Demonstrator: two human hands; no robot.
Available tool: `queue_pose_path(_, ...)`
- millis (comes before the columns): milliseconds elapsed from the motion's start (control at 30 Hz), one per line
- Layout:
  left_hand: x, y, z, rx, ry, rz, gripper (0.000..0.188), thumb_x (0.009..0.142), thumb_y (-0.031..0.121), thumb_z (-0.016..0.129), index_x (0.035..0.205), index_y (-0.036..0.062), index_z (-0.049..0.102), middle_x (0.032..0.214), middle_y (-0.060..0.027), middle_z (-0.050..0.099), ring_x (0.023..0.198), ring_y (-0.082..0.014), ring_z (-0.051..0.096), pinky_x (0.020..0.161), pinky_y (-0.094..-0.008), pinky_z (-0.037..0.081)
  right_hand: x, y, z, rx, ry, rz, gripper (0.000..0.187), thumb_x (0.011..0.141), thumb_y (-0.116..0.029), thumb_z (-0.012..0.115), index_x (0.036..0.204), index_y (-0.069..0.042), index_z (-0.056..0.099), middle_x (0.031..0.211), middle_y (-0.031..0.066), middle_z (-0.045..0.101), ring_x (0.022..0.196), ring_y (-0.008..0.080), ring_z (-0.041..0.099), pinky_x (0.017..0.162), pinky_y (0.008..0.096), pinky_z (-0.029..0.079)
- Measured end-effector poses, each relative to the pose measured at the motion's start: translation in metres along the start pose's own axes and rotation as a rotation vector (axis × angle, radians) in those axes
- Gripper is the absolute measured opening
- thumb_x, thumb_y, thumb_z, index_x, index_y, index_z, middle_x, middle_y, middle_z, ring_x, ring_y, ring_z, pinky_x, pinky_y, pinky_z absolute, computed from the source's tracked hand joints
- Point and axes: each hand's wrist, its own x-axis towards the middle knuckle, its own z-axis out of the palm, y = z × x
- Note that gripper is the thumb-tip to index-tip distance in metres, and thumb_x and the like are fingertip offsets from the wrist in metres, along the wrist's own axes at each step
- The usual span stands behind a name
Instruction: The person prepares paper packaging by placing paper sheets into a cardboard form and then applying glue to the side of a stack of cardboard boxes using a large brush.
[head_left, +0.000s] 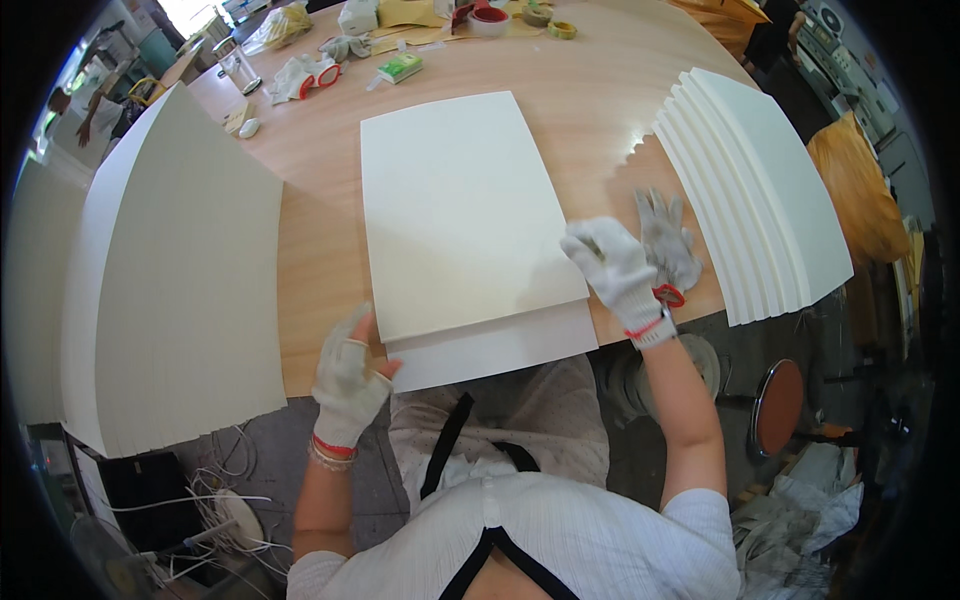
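A stack of large white paper sheets (455,210) lies on the table in front of me, with a lower white sheet (490,345) sticking out toward me past the table edge. My left hand (350,385), in a white knit glove with bare fingertips, is open beside the near left corner of the sheets. Its thumb and fingers are spread and hold nothing. My right hand (615,265), gloved too, is at the right edge of the stack with its fingers curled in. Nothing shows in it. A spare grey-white glove (665,240) lies just right of it.
A tall paper pile (190,270) stands at the left. Several offset paper bundles (745,200) are stacked at the right. Across the far table lie gloves (300,78), a green packet (400,68) and tape rolls (488,20). A round stool (777,408) stands at the lower right.
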Motion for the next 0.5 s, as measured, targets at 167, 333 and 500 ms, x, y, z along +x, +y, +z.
queue_pose_path(167, 0.037, 0.045, -0.005, 0.290, -0.267, 0.297, 0.086, 0.061, 0.024, 0.083, 0.137, 0.0051, 0.047, 0.139, -0.0208, 0.045, 0.102, -0.0335, 0.058, 0.090, -0.0421, 0.048, -0.010, -0.015, -0.014, 0.233, -0.431, -0.053, 0.025, 0.091, -0.025, 0.060, 0.094, -0.001, 0.068, 0.093, 0.0155, 0.069, 0.091, 0.0294, 0.063, 0.083, 0.0366, 0.049)
queue_pose_path(333, 0.035, 0.053, -0.006, 0.369, -0.264, 0.355, 0.080, 0.060, 0.013, 0.080, 0.134, 0.0066, 0.049, 0.142, -0.0213, 0.042, 0.108, -0.0344, 0.057, 0.092, -0.0418, 0.048, -0.004, 0.003, -0.024, 0.369, -0.583, 0.000, 0.029, 0.092, -0.024, 0.058, 0.105, 0.001, 0.066, 0.105, 0.0166, 0.067, 0.099, 0.0286, 0.062, 0.090, 0.0348, 0.049)
queue_pose_path(500, 0.035, 0.028, 0.005, 0.265, -0.135, 0.273, 0.044, 0.066, 0.005, 0.072, 0.109, 0.0037, 0.063, 0.117, -0.0183, 0.061, 0.098, -0.0309, 0.062, 0.082, -0.0386, 0.051, -0.005, 0.010, -0.029, 0.448, -0.570, 0.022, 0.030, 0.086, -0.023, 0.067, 0.107, -0.002, 0.067, 0.105, 0.0167, 0.067, 0.098, 0.0261, 0.063, 0.088, 0.0330, 0.049)
